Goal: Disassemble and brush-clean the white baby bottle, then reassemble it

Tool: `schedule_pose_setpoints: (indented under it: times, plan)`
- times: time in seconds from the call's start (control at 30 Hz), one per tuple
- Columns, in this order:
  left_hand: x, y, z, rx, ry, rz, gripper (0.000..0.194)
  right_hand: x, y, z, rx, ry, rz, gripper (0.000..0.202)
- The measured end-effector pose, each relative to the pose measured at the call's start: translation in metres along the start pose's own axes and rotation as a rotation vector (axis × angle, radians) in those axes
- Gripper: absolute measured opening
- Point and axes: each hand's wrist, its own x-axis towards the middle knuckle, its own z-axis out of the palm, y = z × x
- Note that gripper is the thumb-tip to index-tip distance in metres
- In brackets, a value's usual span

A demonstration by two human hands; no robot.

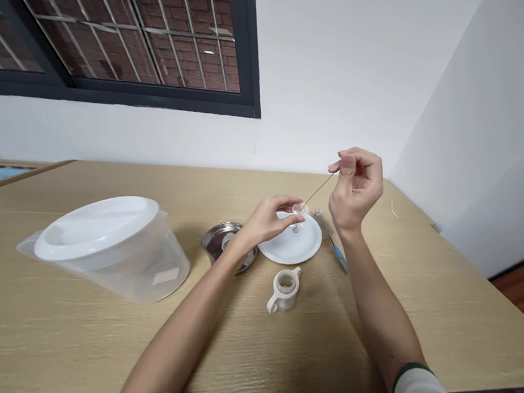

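Note:
My left hand (278, 219) pinches a small clear plastic piece with a round rim (299, 209) between thumb and fingers, above a white plate (288, 253). Raised to its right, my right hand (356, 184) is closed on the upper end of a thin dark wire (319, 188). The wire slants down to the clear piece; whether its tip is inside I cannot tell. Another small clear part (295, 227) shows over the plate, just under my left hand. Closer to me stands a white two-handled pot (286, 290) with an open top.
A translucent pitcher (159, 269) with a white lid (102, 222) stands at the left. Beside the plate are a steel bowl (211, 236), partly behind my left arm, and a bristle brush with a blue handle (339, 257). A thin white strip (394, 209) lies at the right.

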Motion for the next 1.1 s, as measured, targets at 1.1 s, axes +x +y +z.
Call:
schedule_pose_setpoints:
  times: [1.1]
  plan:
    - [0.009, -0.007, 0.006, -0.415, 0.161, 0.090, 0.055, -0.028, 0.020, 0.021, -0.011, -0.342, 0.217, 0.026]
